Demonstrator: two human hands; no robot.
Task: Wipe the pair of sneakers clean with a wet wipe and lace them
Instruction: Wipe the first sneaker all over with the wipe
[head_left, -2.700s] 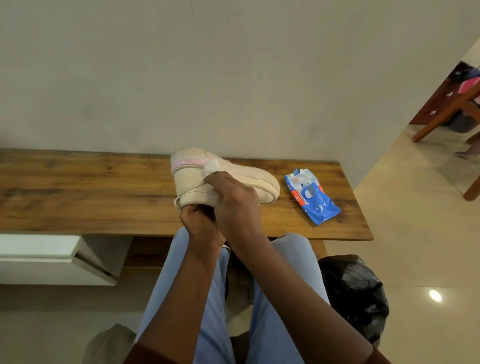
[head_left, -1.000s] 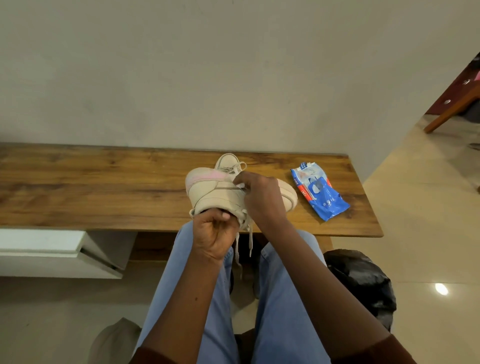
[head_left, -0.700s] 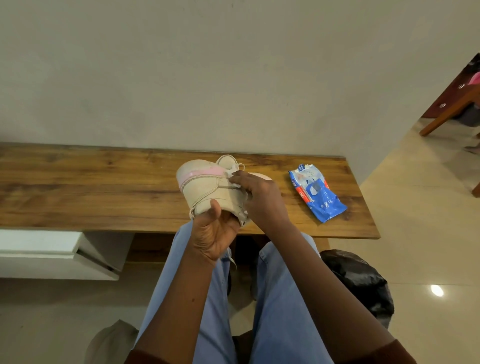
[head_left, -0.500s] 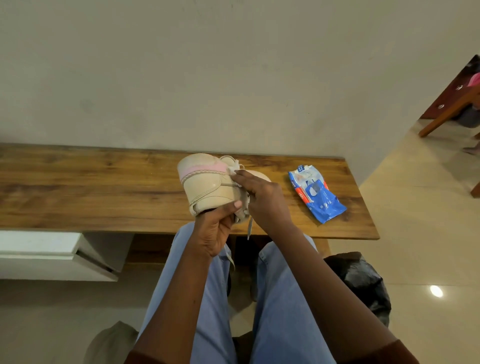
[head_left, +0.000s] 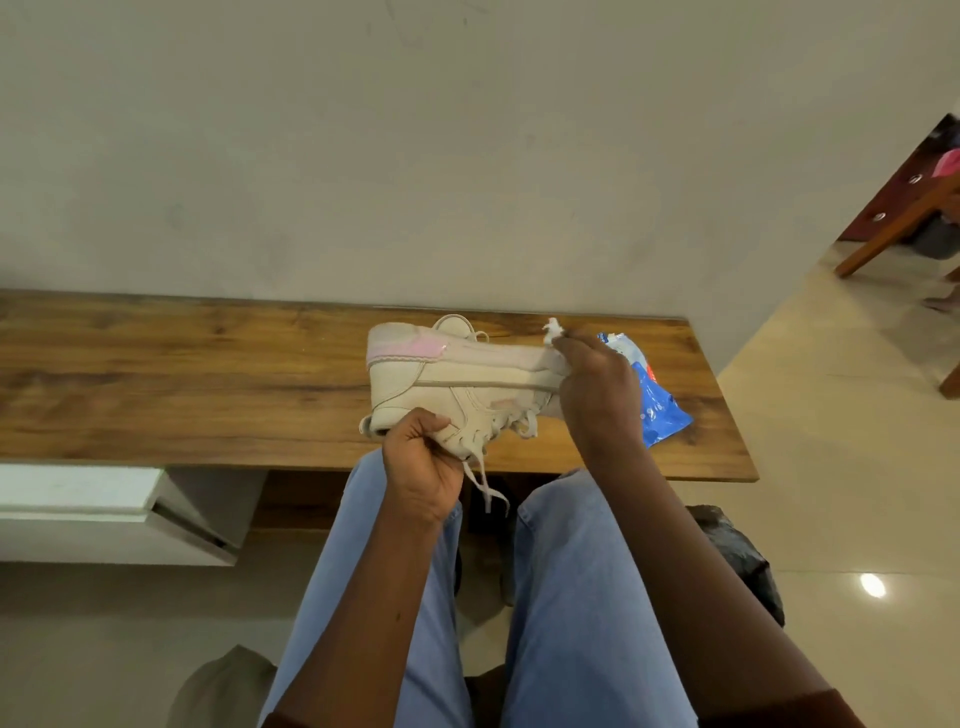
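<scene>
A long wooden bench (head_left: 208, 374) is running across the view from 9 o'clock to 3 o'clock, backing onto a plain pale wall (head_left: 415, 156). A glossy cream tiled floor (head_left: 831, 441) is spreading out at 3 o'clock, and brown wooden furniture (head_left: 904, 208) is standing at 2 o'clock. A white cabinet (head_left: 104, 509) is sitting below the bench at 8 o'clock. A black bag (head_left: 743, 561) is slumping on the floor at 4 o'clock, beside the person's blue jeans (head_left: 571, 597).

Two sneakers are showing. One cream sneaker (head_left: 467, 379) with a pink heel patch is being held over the bench near the middle of the view. The second sneaker (head_left: 453, 326) is peeking out just behind it at 12 o'clock, mostly hidden. There is one wet wipe (head_left: 552, 329) and one blue wipes packet (head_left: 662, 410), which is lying on the bench at 3 o'clock of the held sneaker, partly behind the wrist.

The left hand (head_left: 421, 467) is grasping the held sneaker at its 7 o'clock corner, fingers curled round the upper, with the laces (head_left: 485, 483) dangling at 6 o'clock. The right hand (head_left: 597, 389) is pinching the wipe against the toe end at 3 o'clock.

Half a second ago the heel was facing the person and the right hand was working beside it. Now the sneaker is lying lengthwise, heel at 9 o'clock, and the right hand is sitting at the toe, covering part of the packet.
</scene>
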